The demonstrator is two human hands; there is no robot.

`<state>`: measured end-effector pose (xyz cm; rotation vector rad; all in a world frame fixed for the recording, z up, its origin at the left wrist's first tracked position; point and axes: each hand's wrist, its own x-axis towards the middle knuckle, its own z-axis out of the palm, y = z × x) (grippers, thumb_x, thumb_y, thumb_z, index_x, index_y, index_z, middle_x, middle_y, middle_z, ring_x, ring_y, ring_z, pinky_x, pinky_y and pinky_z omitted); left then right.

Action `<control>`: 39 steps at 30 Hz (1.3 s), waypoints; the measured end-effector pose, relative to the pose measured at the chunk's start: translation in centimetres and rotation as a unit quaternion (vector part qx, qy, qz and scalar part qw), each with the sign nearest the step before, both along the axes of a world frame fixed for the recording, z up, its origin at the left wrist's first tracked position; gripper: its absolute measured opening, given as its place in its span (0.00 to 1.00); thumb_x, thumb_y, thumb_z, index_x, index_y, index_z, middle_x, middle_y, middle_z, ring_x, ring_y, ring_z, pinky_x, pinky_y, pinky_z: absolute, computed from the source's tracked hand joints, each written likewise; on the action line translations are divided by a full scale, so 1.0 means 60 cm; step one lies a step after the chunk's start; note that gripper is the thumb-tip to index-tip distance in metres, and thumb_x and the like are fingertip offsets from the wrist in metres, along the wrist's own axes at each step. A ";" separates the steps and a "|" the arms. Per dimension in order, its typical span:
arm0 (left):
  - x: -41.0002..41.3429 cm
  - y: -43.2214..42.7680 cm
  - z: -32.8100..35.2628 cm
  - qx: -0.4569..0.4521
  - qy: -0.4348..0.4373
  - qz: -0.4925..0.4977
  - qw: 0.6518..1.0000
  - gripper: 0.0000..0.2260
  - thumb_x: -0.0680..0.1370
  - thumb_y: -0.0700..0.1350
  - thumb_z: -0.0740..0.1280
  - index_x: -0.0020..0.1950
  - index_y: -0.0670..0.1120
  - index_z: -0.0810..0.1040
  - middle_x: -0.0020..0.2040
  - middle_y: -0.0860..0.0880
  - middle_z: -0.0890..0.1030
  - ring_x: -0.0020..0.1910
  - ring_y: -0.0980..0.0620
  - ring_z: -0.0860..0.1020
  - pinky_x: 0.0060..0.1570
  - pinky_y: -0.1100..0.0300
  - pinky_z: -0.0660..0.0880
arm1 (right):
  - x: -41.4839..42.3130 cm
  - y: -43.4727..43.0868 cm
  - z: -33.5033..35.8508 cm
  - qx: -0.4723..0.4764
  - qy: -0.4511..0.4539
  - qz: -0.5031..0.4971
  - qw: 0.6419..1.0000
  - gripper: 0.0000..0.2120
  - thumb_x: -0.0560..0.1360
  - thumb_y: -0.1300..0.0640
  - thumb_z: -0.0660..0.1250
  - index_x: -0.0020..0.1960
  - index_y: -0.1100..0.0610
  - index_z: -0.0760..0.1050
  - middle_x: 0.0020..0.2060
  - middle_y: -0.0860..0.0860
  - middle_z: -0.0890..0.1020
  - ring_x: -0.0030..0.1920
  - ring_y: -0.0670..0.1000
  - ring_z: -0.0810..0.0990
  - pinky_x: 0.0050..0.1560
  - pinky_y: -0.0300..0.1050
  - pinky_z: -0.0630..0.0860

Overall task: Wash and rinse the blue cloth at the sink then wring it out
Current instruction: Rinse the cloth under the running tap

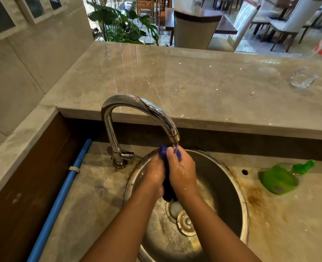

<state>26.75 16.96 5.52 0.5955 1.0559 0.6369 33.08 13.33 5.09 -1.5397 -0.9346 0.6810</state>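
The blue cloth (167, 178) is bunched into a wet dark roll, pressed between my two hands over the round steel sink (230, 188). My left hand (154, 174) grips its left side and my right hand (182, 171) grips its right side. The cloth's top end pokes out above my fingers, right under the spout of the chrome tap (137, 104). A thin stream of water runs from the spout onto the cloth and my right fingers. The lower end of the cloth hangs above the drain (184, 222).
A green soap bottle (279, 178) lies on its side on the counter to the right of the sink. A blue pipe (62, 195) runs along the left. A clear glass (302, 79) stands on the raised marble ledge (175, 76) behind the tap.
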 end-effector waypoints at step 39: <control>-0.066 0.101 -0.018 0.226 -0.057 -0.062 0.970 0.24 0.71 0.41 0.74 0.66 0.43 0.75 0.58 0.41 0.83 0.56 0.43 0.83 0.51 0.52 0.80 | 0.074 0.016 -0.025 -0.220 0.581 0.316 0.717 0.33 0.79 0.34 0.57 0.70 0.60 0.74 0.58 0.61 0.80 0.45 0.54 0.81 0.41 0.44 0.77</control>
